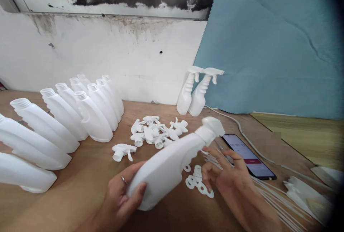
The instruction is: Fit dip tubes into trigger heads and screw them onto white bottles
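Observation:
My left hand (125, 192), with a ring on one finger, grips a white spray bottle (163, 167) near its base. The bottle is tilted, its neck pointing up and to the right. A white trigger sprayer (211, 130) sits on that neck. Just below the sprayer, my right hand (231, 174) has its fingers apart, with nothing seen held in them. Small white ring washers (200, 183) lie on the table beside the right fingers. Behind the bottle is a pile of loose white trigger sprayers (154, 131), and a single sprayer (123, 151) lies nearer the left hand.
Several white bottles without tops (94, 117) stand in rows on the left. Two bottles with sprayers (199, 92) stand against the wall. At right are a phone (248, 156), a cable (242, 131), thin white tubes (279, 203) and a plastic bag (303, 192).

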Demonstrator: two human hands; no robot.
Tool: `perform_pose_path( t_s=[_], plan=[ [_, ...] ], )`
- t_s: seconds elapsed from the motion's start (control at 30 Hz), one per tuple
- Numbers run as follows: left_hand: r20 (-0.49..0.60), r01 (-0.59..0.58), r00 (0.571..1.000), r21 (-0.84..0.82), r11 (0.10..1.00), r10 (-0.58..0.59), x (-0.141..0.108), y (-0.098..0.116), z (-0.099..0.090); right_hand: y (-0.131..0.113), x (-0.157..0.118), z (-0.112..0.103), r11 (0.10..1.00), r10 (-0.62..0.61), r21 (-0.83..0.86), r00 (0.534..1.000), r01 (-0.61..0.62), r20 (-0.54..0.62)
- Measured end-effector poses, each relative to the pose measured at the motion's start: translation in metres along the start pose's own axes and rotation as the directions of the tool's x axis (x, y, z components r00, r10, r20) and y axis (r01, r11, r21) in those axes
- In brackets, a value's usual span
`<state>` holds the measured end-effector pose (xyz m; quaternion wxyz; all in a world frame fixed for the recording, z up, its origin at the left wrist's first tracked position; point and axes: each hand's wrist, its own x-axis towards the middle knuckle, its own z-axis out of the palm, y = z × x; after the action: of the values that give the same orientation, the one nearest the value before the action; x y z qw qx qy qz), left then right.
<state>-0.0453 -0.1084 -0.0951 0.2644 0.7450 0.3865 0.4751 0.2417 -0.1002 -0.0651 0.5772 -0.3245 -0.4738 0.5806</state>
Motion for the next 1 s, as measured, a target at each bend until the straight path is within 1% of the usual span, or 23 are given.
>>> perform_pose_path(
  t_s=[0.03, 0.07, 0.1, 0.13, 0.17, 0.2, 0.23, 0.27, 0.37, 0.43, 0.47, 0.5, 0.53, 0.6, 0.63, 0.67, 0.7, 0.73, 0.77, 0.8, 0.83, 0.9, 1.0],
  plan=[
    [0.021, 0.151, 0.988, -0.127, 0.98, -0.15, -0.001, 0.0, 0.001, 0.001, -0.002, 0.001, 0.998, -0.03, -0.063, 0.999, 0.032, 0.035],
    [0.069, 0.286, 0.958, -0.245, 0.927, -0.277, -0.001, -0.001, 0.002, 0.002, -0.004, 0.003, 0.986, -0.034, -0.157, 0.996, 0.047, 0.083],
    [0.121, 0.384, 0.923, -0.347, 0.856, -0.365, -0.001, -0.001, 0.003, 0.002, -0.007, 0.003, 0.959, -0.009, -0.279, 0.99, 0.048, 0.139],
    [0.173, 0.448, 0.893, -0.428, 0.785, -0.416, -0.001, -0.002, 0.005, 0.001, -0.009, 0.004, 0.911, 0.048, -0.411, 0.979, 0.039, 0.199],
    [0.215, 0.487, 0.872, -0.486, 0.726, -0.441, 0.0, -0.004, 0.007, 0.0, -0.011, 0.005, 0.847, 0.122, -0.53, 0.96, 0.031, 0.251],
    [0.242, 0.505, 0.86, -0.528, 0.683, -0.45, 0.0, -0.005, 0.009, 0.0, -0.013, 0.006, 0.788, 0.185, -0.615, 0.94, 0.032, 0.285],
    [0.257, 0.511, 0.856, -0.558, 0.654, -0.449, 0.001, -0.006, 0.011, 0.0, -0.015, 0.007, 0.748, 0.222, -0.662, 0.927, 0.037, 0.302],
    [0.264, 0.511, 0.854, -0.581, 0.633, -0.448, 0.001, -0.007, 0.012, 0.001, -0.016, 0.01, 0.735, 0.229, -0.676, 0.923, 0.045, 0.311],
    [0.268, 0.51, 0.85, -0.633, 0.583, -0.453, -0.001, -0.01, 0.013, 0.006, -0.016, 0.02, 0.754, 0.18, -0.654, 0.937, 0.064, 0.3],
    [0.271, 0.515, 0.845, -0.643, 0.566, -0.461, -0.002, -0.012, 0.013, 0.009, -0.015, 0.029, 0.754, 0.169, -0.651, 0.93, 0.092, 0.327],
    [0.272, 0.515, 0.847, -0.636, 0.575, -0.457, -0.001, -0.013, 0.014, 0.01, -0.014, 0.033, 0.752, 0.16, -0.65, 0.925, 0.111, 0.343],
    [0.265, 0.505, 0.855, -0.619, 0.601, -0.446, -0.001, -0.014, 0.014, 0.011, -0.012, 0.037, 0.747, 0.144, -0.651, 0.924, 0.134, 0.355],
    [0.242, 0.48, 0.872, -0.597, 0.643, -0.426, 0.0, -0.016, 0.015, 0.01, -0.008, 0.039, 0.738, 0.115, -0.655, 0.925, 0.164, 0.361],
    [0.151, 0.386, 0.918, -0.544, 0.745, -0.366, 0.002, -0.019, 0.018, 0.008, 0.006, 0.041, 0.688, 0.029, -0.688, 0.938, 0.232, 0.345],
    [0.101, 0.34, 0.936, -0.51, 0.79, -0.337, 0.004, -0.021, 0.019, 0.006, 0.018, 0.04, 0.641, -0.021, -0.72, 0.943, 0.266, 0.331],
    [0.061, 0.309, 0.946, -0.474, 0.825, -0.319, 0.005, -0.022, 0.02, 0.004, 0.032, 0.038, 0.576, -0.077, -0.762, 0.948, 0.296, 0.31],
    [0.041, 0.301, 0.948, -0.439, 0.846, -0.316, 0.005, -0.024, 0.021, 0.003, 0.049, 0.035, 0.497, -0.136, -0.808, 0.948, 0.317, 0.288],
    [0.04, 0.313, 0.945, -0.407, 0.858, -0.325, 0.005, -0.025, 0.022, 0.002, 0.068, 0.032, 0.407, -0.172, -0.861, 0.951, 0.306, 0.257],
    [0.055, 0.336, 0.938, -0.377, 0.863, -0.341, 0.005, -0.026, 0.022, 0.003, 0.089, 0.028, 0.303, -0.184, -0.911, 0.955, 0.279, 0.231],
    [0.078, 0.357, 0.932, -0.351, 0.866, -0.353, 0.005, -0.026, 0.022, 0.004, 0.109, 0.023, 0.171, -0.192, -0.953, 0.957, 0.25, 0.216],
    [0.102, 0.37, 0.928, -0.328, 0.869, -0.357, 0.004, -0.026, 0.022, 0.008, 0.129, 0.019, 0.114, -0.201, -0.967, 0.959, 0.226, 0.201],
    [0.145, 0.364, 0.931, -0.283, 0.887, -0.336, 0.003, -0.024, 0.021, 0.018, 0.164, 0.013, 0.044, -0.194, -0.981, 0.965, 0.191, 0.179],
    [0.179, 0.328, 0.939, -0.219, 0.919, -0.292, 0.004, -0.019, 0.02, 0.037, 0.198, 0.01, -0.049, -0.159, -0.99, 0.977, 0.133, 0.14]
  ],
)
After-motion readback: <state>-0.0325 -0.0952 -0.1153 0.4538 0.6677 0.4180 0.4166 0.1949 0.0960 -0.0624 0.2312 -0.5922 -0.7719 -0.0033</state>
